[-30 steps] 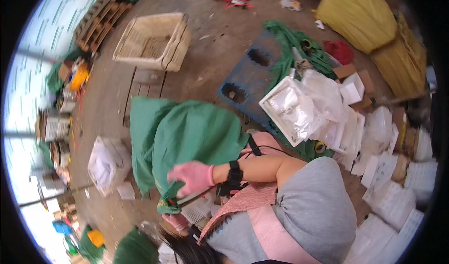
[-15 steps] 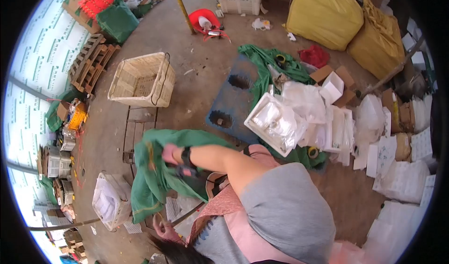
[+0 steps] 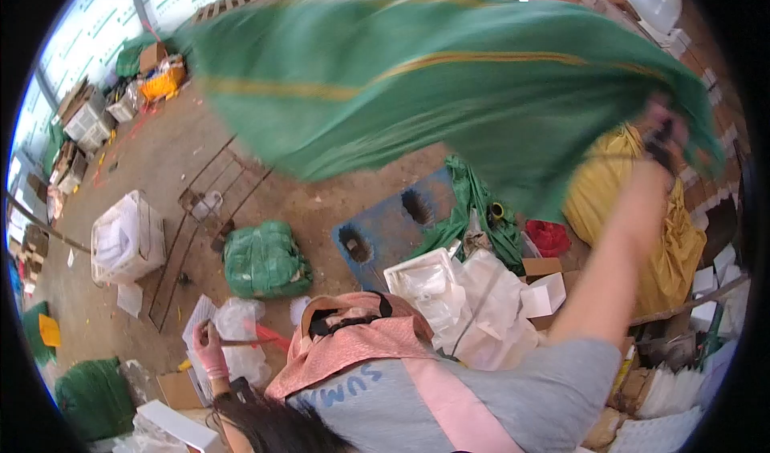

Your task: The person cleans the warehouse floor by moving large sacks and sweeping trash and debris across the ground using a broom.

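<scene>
A large green woven sack point(image 3: 385, 92) with yellow stripes spreads across the upper view, blurred by motion. Its right end is gripped by my right hand point(image 3: 662, 128), which is raised at arm's length in front of the yellow sacks. Low on the left, my left hand point(image 3: 210, 350) has its fingers pinched together. A thin brown strip point(image 3: 241, 342) runs rightward from these fingers; whether they hold it is unclear. Clear plastic bags point(image 3: 245, 325) lie beside this hand. A packed green bundle point(image 3: 266, 259) sits on the floor in front of me.
A white basket point(image 3: 148, 252) with white contents stands left of a metal frame point(image 3: 183, 252). The blue pallet point(image 3: 349, 244) lies ahead, with white foam boxes point(image 3: 425, 289) and plastic sheeting near it. Yellow sacks point(image 3: 674, 236) and cartons crowd the right side.
My right hand has swung from the left to the far right and up, spreading the green sack. The green bundle has come into view. My view has shifted, and my left hand appears farther left.
</scene>
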Tool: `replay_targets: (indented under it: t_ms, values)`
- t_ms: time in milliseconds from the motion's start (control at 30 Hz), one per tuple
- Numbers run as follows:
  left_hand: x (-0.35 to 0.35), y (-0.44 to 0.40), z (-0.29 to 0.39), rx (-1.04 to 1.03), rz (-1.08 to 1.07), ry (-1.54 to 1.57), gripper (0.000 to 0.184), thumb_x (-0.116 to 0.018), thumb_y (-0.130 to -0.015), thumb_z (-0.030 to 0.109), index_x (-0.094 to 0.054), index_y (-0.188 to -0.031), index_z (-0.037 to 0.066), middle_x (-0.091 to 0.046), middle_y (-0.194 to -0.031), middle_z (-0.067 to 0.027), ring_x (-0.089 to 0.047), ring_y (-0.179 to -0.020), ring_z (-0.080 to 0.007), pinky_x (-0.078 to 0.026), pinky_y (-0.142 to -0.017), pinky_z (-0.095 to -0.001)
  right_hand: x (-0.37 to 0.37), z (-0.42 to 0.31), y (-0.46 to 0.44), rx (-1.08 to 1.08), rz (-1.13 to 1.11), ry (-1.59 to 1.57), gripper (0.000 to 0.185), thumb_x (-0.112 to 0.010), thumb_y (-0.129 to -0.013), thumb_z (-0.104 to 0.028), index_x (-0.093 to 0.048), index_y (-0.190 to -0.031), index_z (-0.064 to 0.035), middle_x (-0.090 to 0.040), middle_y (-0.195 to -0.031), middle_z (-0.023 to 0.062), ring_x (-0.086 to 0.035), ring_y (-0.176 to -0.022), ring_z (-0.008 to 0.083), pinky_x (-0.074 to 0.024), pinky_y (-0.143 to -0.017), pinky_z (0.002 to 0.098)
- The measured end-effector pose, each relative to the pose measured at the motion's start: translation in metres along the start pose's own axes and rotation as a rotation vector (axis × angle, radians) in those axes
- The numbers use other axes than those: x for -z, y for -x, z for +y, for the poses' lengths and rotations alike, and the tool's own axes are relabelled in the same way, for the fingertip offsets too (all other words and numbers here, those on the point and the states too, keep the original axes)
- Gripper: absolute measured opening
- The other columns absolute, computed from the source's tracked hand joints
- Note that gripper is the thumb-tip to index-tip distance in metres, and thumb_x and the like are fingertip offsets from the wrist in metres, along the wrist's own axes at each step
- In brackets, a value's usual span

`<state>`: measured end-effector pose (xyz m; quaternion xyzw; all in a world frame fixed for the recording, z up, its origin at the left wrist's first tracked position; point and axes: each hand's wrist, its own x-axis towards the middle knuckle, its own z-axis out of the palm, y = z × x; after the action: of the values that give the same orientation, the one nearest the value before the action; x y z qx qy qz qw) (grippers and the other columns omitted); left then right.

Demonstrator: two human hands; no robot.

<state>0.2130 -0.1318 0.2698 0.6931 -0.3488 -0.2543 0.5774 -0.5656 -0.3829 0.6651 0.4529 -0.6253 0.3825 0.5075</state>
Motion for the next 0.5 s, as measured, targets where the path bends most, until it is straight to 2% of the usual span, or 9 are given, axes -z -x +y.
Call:
replay_targets:
  t_ms: [100, 167, 267, 300, 333, 367, 433, 467, 500]
  values:
    - [-0.029, 0.001, 0.005, -0.01, -0.064, -0.205, 0.011, -0.056, -0.079, 0.01, -0.055, -0.087, 0.003, -0.051, -0.069, 0.0014, -0.043, -0.059, -0.0052, -0.037, -0.054, -0.0192, 0.089, 0.075, -0.029, 0.015, 0.301, 0.359, 0.017, -0.059, -0.067, -0.019, -0.057, -0.068, -0.0021, -0.058, -0.067, 0.0178, -0.056, -0.063, 0.0337, -0.0442, -0.057, 0.0416]
    - [-0.039, -0.006, -0.032, -0.002, -0.1, -0.137, 0.01, -0.058, -0.079, 0.012, -0.056, -0.082, 0.003, -0.051, -0.068, 0.0015, -0.044, -0.061, -0.0057, -0.039, -0.056, -0.0206, 0.168, 0.1, -0.042, -0.022, 0.534, 0.48, 0.015, -0.06, -0.066, -0.017, -0.057, -0.067, -0.0017, -0.058, -0.066, 0.0181, -0.056, -0.062, 0.0341, -0.0441, -0.056, 0.042]
    - [-0.068, -0.011, -0.038, 0.033, -0.353, -0.248, 0.012, -0.06, -0.077, 0.014, -0.056, -0.073, 0.004, -0.051, -0.066, 0.0028, -0.044, -0.061, -0.0062, -0.038, -0.057, -0.0216, 0.251, 0.119, -0.048, 0.001, 0.83, 0.564, 0.014, -0.061, -0.066, -0.014, -0.056, -0.066, -0.0011, -0.058, -0.064, 0.0184, -0.055, -0.06, 0.0346, -0.0439, -0.055, 0.0427]
    - [-0.08, -0.006, -0.024, 0.07, -0.472, -0.264, 0.013, -0.061, -0.076, 0.015, -0.056, -0.072, 0.004, -0.05, -0.066, 0.0029, -0.043, -0.061, -0.0062, -0.038, -0.056, -0.0215, 0.268, 0.135, -0.049, 0.133, 0.955, 0.555, 0.013, -0.061, -0.065, -0.013, -0.055, -0.065, -0.001, -0.057, -0.064, 0.0185, -0.055, -0.059, 0.0348, -0.0439, -0.054, 0.0429]
    - [-0.087, -0.011, -0.035, -0.033, -0.616, -0.329, 0.013, -0.062, -0.076, 0.015, -0.056, -0.07, 0.005, -0.05, -0.065, 0.0031, -0.043, -0.06, -0.006, -0.038, -0.056, -0.0217, 0.279, 0.111, -0.027, -0.214, 0.727, 0.746, 0.016, -0.063, -0.064, -0.016, -0.056, -0.064, -0.0013, -0.058, -0.063, 0.0162, -0.055, -0.059, 0.034, -0.0437, -0.054, 0.0415]
    - [-0.092, -0.015, -0.061, -0.135, -0.746, -0.389, 0.013, -0.062, -0.075, 0.015, -0.055, -0.069, 0.005, -0.05, -0.065, 0.0033, -0.043, -0.06, -0.0058, -0.037, -0.055, -0.022, 0.285, 0.126, -0.016, -0.252, 0.664, 0.81, 0.015, -0.062, -0.065, -0.015, -0.055, -0.066, -0.0017, -0.057, -0.065, 0.0151, -0.054, -0.06, 0.0324, -0.0435, -0.054, 0.0404]
    - [-0.11, 0.001, -0.028, 0.126, -0.864, -0.525, 0.018, -0.063, -0.075, 0.015, -0.053, -0.065, 0.005, -0.049, -0.061, 0.0024, -0.04, -0.057, -0.0054, -0.035, -0.051, -0.0233, 0.281, 0.18, 0.024, -0.194, 0.467, 0.857, 0.013, -0.059, -0.068, -0.015, -0.054, -0.07, -0.0026, -0.056, -0.069, 0.0129, -0.053, -0.062, 0.0291, -0.0432, -0.056, 0.0383]
    - [-0.119, 0.009, -0.027, 0.198, -0.815, -0.639, 0.024, -0.062, -0.076, 0.017, -0.049, -0.06, 0.004, -0.046, -0.055, 0.0023, -0.038, -0.052, -0.0057, -0.034, -0.047, -0.0251, 0.27, 0.207, 0.052, -0.168, 0.28, 0.874, 0.012, -0.058, -0.069, -0.014, -0.054, -0.072, -0.003, -0.055, -0.07, 0.0119, -0.052, -0.064, 0.0274, -0.0431, -0.056, 0.0372]
    - [-0.125, 0.007, -0.033, -0.121, -0.857, -0.837, 0.029, -0.062, -0.076, 0.019, -0.048, -0.056, 0.004, -0.041, -0.05, 0.0033, -0.036, -0.048, -0.0057, -0.032, -0.044, -0.0258, 0.257, 0.223, 0.088, -0.127, 0.071, 0.841, 0.012, -0.057, -0.071, -0.014, -0.053, -0.075, -0.0034, -0.055, -0.072, 0.0108, -0.051, -0.065, 0.0257, -0.0429, -0.057, 0.0361]
